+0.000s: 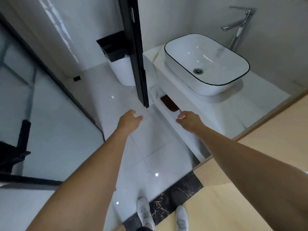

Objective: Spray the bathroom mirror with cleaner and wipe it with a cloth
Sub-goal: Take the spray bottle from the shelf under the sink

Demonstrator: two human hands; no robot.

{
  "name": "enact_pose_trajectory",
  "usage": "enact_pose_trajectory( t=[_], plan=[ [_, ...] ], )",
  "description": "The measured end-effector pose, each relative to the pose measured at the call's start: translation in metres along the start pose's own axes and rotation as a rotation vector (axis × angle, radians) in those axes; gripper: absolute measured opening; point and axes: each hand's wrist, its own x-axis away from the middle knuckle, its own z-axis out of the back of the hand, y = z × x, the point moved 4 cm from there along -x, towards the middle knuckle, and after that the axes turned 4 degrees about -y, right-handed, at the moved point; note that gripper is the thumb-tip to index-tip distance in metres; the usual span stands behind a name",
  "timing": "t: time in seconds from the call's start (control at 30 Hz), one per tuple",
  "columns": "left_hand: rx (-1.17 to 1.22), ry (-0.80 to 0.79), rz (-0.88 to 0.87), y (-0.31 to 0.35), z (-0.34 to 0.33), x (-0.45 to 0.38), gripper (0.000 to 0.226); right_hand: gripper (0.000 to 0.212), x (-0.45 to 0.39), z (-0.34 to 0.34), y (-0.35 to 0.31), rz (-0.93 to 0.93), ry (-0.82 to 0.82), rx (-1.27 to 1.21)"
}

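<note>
At the bottom of the frame stand two white shoes (145,214) on a dark marble threshold (180,194). Mid-frame, both arms reach forward: the left hand (129,120) loosely curled, empty; the right hand (187,120) likewise, just beside the vanity's (183,104) front edge. Upper right, the basin (206,64) holds nothing; no mirror, cleaner or cloth is identifiable.

Black door edge (139,64) between hands and basin (206,64).

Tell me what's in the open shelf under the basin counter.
In the slot below the counter, a dark reddish-brown object shows, and something white at its left end. No spray bottle visible; the rest is hidden behind the front panel.
</note>
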Motion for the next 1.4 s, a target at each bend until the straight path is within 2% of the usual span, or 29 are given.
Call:
enact_pose_trajectory(
  t=[0.3, 0.53, 0.83, 1.07, 1.23, 1.33, 1.4],
  plan=[
    [-0.037, -0.095, -0.041, -0.034, -0.039, -0.13, 0.061, 0.032, -0.106, -0.069, 0.019, -0.103, 0.041, -0.048],
    [-0.027, -0.068, -0.156, -0.058, -0.105, -0.233, 0.054, 0.026, -0.207, -0.141, 0.06, -0.023, 0.099, -0.16],
    [0.027, -0.049, -0.336, -0.068, -0.202, -0.356, 0.055, 0.027, -0.324, -0.189, 0.134, -0.007, 0.302, -0.197],
    [0.066, -0.047, -0.474, -0.06, -0.261, -0.416, 0.053, 0.024, -0.378, -0.203, 0.206, -0.125, 0.487, -0.287],
    [0.077, -0.04, -0.539, -0.056, -0.294, -0.443, 0.054, 0.042, -0.398, -0.19, 0.265, -0.239, 0.648, -0.358],
    [0.073, -0.035, -0.573, -0.053, -0.301, -0.45, 0.052, 0.066, -0.406, -0.17, 0.282, -0.264, 0.801, -0.469],
    [0.075, -0.034, -0.575, -0.053, -0.303, -0.451, 0.052, 0.09, -0.408, -0.159, 0.287, -0.313, 0.831, -0.47]
  ],
)
